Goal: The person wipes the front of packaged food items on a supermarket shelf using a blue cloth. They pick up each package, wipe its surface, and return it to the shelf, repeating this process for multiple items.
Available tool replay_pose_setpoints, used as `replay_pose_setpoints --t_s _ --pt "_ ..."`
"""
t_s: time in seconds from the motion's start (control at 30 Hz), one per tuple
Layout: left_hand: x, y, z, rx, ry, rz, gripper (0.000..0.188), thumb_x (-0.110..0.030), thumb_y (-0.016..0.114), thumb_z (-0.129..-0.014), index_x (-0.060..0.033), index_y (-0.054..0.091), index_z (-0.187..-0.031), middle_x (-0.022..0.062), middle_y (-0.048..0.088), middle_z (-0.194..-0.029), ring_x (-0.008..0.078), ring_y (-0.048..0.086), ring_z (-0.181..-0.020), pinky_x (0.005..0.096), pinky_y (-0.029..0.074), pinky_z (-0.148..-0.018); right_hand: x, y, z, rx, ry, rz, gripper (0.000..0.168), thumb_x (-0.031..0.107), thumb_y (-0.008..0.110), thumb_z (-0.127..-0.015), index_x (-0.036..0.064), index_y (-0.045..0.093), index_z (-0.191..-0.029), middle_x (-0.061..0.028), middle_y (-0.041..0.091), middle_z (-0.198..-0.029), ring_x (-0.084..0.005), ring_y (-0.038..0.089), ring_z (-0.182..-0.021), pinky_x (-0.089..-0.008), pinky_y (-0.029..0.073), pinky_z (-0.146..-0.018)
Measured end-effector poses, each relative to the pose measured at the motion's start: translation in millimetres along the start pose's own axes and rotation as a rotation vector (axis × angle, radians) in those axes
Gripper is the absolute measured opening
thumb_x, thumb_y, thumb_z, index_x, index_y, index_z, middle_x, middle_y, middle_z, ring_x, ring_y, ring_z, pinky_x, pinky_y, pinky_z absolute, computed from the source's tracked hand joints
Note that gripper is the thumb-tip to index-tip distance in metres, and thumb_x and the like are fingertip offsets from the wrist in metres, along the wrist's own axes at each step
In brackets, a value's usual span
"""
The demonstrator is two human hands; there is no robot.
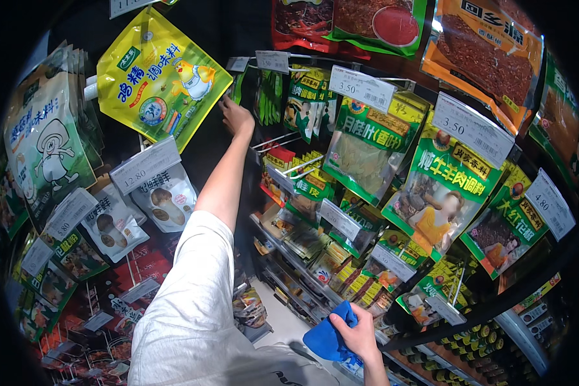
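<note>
My left hand [236, 116] reaches up to the lower right edge of a yellow seasoning bag [164, 79] hanging from a hook at the upper left. Its fingertips are partly hidden, so whether they grip the bag cannot be told. Lower down, in front of my body, my right hand [359, 333] is closed on a folded blue cloth [331, 335]. To the right of my left hand hang small green spice packets [269, 99] and a larger green bay leaf packet [366, 144].
Green and white seasoning bags [50, 135] hang at the left, above white pouches [166, 198]. Price tags [362, 89] stick out on hook ends. Low shelves hold rows of jars [477, 342] at the lower right. A pale floor [280, 309] shows between the racks.
</note>
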State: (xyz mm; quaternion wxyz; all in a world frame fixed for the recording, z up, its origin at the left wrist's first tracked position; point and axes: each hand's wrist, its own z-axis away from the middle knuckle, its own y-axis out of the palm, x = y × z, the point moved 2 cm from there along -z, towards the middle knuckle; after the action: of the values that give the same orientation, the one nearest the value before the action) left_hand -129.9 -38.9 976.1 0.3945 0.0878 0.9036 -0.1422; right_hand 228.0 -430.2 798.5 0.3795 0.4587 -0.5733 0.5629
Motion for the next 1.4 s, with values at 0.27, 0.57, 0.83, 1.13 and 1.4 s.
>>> replay_pose_setpoints --t_s 0.27,0.57,0.83,1.13,1.4 --pt "15.3 -10.0 0.5 0.105 -0.119 -0.039 0.04 -0.01 0.049 -0.091 -0.0043 0.043 -0.13 0.0233 0.051 -0.13 0.0436 0.057 -0.11 0.0512 0.046 -0.094 -3.6 -5.8 6.8 0.018 -0.063 -0.018 0.023 0.018 0.073 -0.083 -0.002 0.061 -0.081 -0.0045 0.061 -0.064 -0.0074 0.052 -0.06 -0.0267 0.045 -0.057" --pt "73.8 19.4 19.8 0.1 -0.579 0.531 0.026 -0.013 0.048 -0.09 0.0101 0.056 -0.096 0.0237 0.064 -0.096 0.0293 0.064 -0.09 0.0386 0.049 -0.078 7.1 -3.3 15.4 0.102 -0.077 -0.055 0.023 0.018 0.072 -0.083 -0.002 0.061 -0.081 -0.0046 0.061 -0.065 -0.008 0.054 -0.061 -0.0274 0.046 -0.057" --pt "16.0 -56.7 105.5 0.478 -0.521 1.15 0.029 -0.017 0.045 -0.101 0.0045 0.051 -0.119 0.0162 0.063 -0.109 0.0242 0.066 -0.092 0.0393 0.055 -0.077 -11.2 -8.6 23.4 0.123 -0.087 -0.079 0.024 0.018 0.073 -0.082 -0.002 0.062 -0.081 -0.0072 0.063 -0.068 -0.009 0.055 -0.061 -0.0282 0.047 -0.058" --pt "-22.5 -171.8 204.4 0.893 -0.555 1.239 0.035 -0.016 0.049 -0.099 0.0058 0.048 -0.126 0.0163 0.061 -0.119 0.023 0.065 -0.102 0.0378 0.055 -0.087 16.8 -37.6 38.9 0.067 -0.006 -0.501 0.017 0.013 0.069 -0.087 0.0 0.061 -0.093 -0.0016 0.063 -0.083 -0.0071 0.059 -0.076 -0.023 0.048 -0.07" --pt "-32.8 -283.8 341.8 1.205 -0.816 1.192 0.045 -0.021 0.058 -0.096 0.0053 0.047 -0.131 0.0143 0.058 -0.126 0.0192 0.06 -0.111 0.0334 0.049 -0.095 15.3 -40.4 20.1 0.136 -0.065 -0.51 0.043 0.016 0.068 -0.088 -0.003 0.054 -0.124 -0.0071 0.065 -0.102 -0.0099 0.06 -0.09 -0.0267 0.05 -0.081"
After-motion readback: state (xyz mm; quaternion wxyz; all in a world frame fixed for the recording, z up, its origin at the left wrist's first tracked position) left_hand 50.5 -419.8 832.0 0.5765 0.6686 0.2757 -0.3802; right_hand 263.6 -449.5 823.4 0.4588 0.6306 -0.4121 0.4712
